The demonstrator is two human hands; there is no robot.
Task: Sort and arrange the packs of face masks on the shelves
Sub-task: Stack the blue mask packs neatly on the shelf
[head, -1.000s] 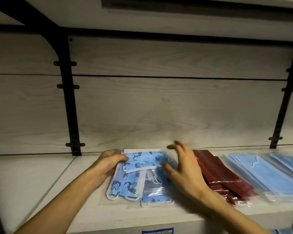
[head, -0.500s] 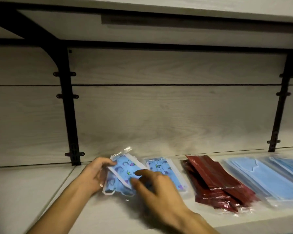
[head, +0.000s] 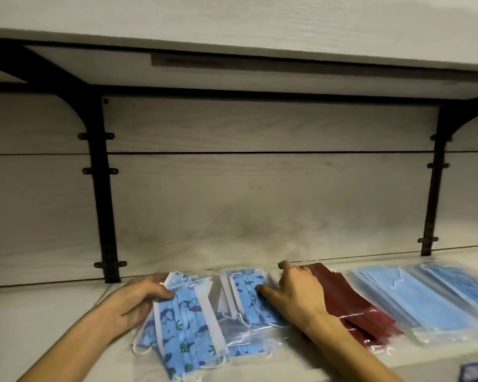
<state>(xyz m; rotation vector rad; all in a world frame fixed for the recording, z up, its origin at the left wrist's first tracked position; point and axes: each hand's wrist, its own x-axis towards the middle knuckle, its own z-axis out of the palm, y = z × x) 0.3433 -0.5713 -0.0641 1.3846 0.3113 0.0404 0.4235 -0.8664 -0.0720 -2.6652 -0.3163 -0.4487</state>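
Two piles of clear packs with blue cartoon-print masks lie side by side on the pale shelf point(head: 39, 321). My left hand point(head: 133, 301) grips the top left corner of the left printed pack point(head: 185, 326), thumb over it. My right hand point(head: 295, 293) rests with spread fingers on the right printed pack point(head: 246, 296), its thumb pressing the print. To the right of that hand lies a pile of dark red mask packs point(head: 351, 307), then plain light blue mask packs point(head: 414, 301) and more at the far right point(head: 469, 285).
A wood-grain back panel rises behind the shelf, with black brackets at left point(head: 105, 216) and right point(head: 432, 194). Another shelf board point(head: 232, 26) hangs overhead. A dark printed label point(head: 476, 370) shows at the bottom right corner. Bare shelf surface lies to the left.
The printed packs have been split into two piles lying flat. My left hand brought its pack down onto the shelf; my right hand moved right onto the other pile.
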